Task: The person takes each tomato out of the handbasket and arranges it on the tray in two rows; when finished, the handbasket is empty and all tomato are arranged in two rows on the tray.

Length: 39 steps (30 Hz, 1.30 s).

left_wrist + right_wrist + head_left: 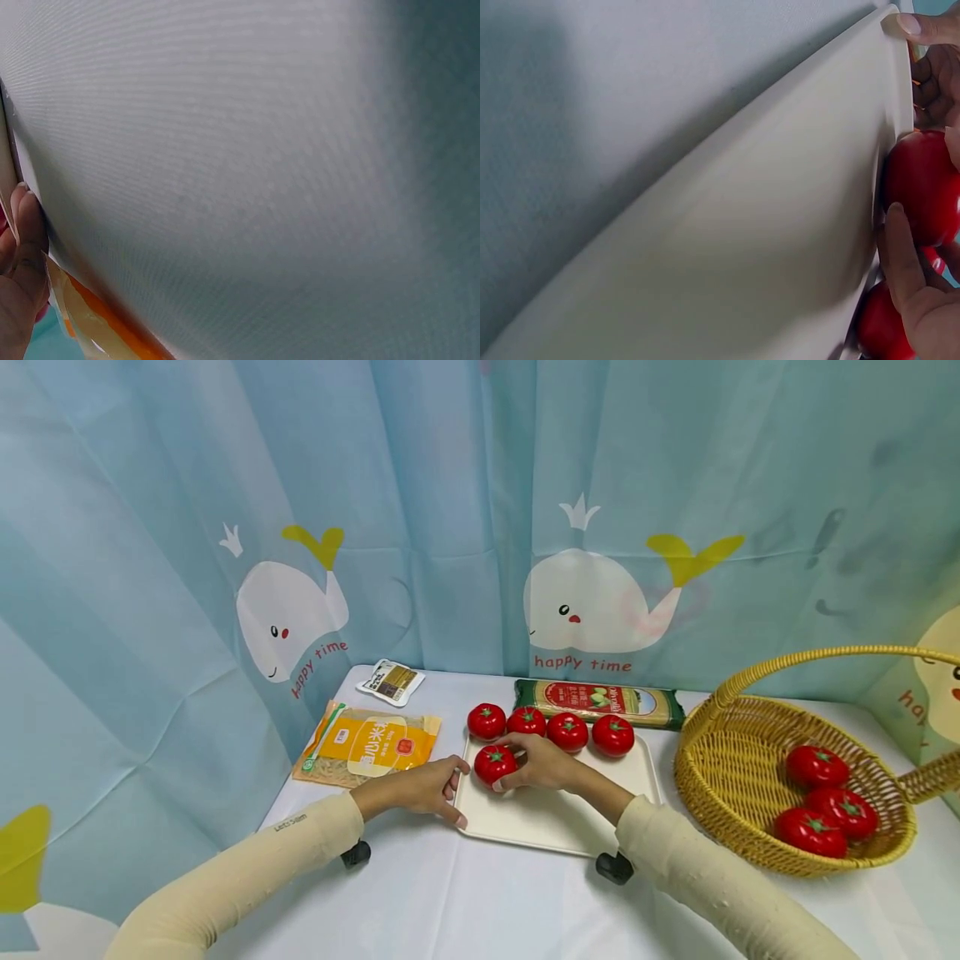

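Right hand (542,762) curled round a round red tomato with a green stalk (495,763), gripping it at the left end of a flat cream rectangular tray (555,822) on the white tablecloth (465,902); in the right wrist view, thumb (901,255) pressed along the tomato's side just above the tray surface. Left hand (420,787) resting at the tray's left edge, fingers fairly straight, fingertips touching the rim, grasping nothing visible. Behind the held tomato, a row of 4 more red tomatoes (567,732) lined along the tray's far edge, the leftmost just beyond the rim corner. Beyond the row, a long green and red packet of noodles (598,702) lying flat against the whale-printed blue curtain (600,527). Left of the tray, an orange and yellow clear-fronted food bag (367,745), and further back a small white sachet (390,682). To the right, well apart from both hands, a yellow woven wicker basket with a hoop handle (720,777) containing 3 red tomatoes (817,768).
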Tool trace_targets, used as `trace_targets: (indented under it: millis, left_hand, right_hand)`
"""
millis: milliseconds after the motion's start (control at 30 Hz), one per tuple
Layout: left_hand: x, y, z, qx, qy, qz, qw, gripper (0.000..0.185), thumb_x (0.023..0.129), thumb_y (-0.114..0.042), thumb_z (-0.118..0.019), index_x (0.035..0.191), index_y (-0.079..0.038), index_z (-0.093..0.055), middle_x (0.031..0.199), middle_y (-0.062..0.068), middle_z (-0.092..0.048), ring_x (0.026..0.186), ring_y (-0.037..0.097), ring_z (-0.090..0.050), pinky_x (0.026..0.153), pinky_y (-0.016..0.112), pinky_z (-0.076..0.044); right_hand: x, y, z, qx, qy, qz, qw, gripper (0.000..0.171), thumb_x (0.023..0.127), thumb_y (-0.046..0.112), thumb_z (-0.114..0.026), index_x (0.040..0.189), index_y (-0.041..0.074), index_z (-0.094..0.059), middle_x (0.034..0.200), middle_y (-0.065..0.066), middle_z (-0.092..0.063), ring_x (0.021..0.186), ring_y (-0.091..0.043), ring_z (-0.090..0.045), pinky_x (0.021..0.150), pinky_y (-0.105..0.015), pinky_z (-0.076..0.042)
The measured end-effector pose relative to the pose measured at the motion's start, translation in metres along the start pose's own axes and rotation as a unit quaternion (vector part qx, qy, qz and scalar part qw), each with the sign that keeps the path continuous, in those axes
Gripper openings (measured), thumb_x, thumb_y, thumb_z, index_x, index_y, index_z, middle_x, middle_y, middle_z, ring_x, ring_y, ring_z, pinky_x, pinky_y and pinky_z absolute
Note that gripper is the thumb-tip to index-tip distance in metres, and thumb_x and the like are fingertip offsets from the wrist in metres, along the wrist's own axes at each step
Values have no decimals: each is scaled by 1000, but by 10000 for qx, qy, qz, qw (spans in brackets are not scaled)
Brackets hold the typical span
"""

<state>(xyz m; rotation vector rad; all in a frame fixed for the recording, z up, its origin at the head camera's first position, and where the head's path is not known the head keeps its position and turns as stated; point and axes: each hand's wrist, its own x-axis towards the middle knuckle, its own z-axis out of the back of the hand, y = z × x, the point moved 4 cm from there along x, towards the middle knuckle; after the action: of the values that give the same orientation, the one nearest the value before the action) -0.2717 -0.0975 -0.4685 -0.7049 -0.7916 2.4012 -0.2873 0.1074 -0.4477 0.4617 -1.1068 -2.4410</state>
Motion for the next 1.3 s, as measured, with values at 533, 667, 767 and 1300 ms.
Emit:
trace_targets:
  millis: [533, 667, 767, 1300]
  left_hand:
    - [-1, 1, -1, -31, -11, 84, 10000, 76, 75, -26, -91, 133, -4, -47, 94, 2, -54, 82, 11, -50, 73, 24, -42]
    - [-1, 1, -1, -35, -13, 98, 9999, 77, 74, -27, -91, 133, -4, -48, 94, 1, -53, 82, 11, -50, 73, 24, -42]
    - [-1, 1, -1, -14, 8, 96, 10000, 77, 74, -27, -91, 134, -5, -47, 94, 1, -53, 82, 10, -50, 73, 23, -42]
    - [-2, -2, 1, -61, -33, 60, 10000, 76, 75, -25, -90, 133, -3, -47, 95, 3, -54, 82, 12, -50, 73, 23, -42]
  right_hand:
    - [0, 0, -4, 41, -40, -127, 9999, 69, 77, 27, -88, 136, 7, -57, 129, -16, -63, 111, -30, -64, 93, -41, -55]
    - [0, -1, -4, 31, 35, -27, 10000, 73, 76, 27, -89, 138, 6, -55, 131, -18, -62, 113, -32, -64, 94, -42, -54]
    - [-2, -1, -3, 24, 74, 29, 10000, 76, 76, 27, -89, 140, 5, -53, 132, -19, -61, 115, -35, -63, 94, -43, -54]
    - [-22, -4, 14, 352, -113, 117, 9992, 75, 79, 24, -87, 140, 0, -51, 130, -21, -62, 104, -31, -69, 90, -41, -57]
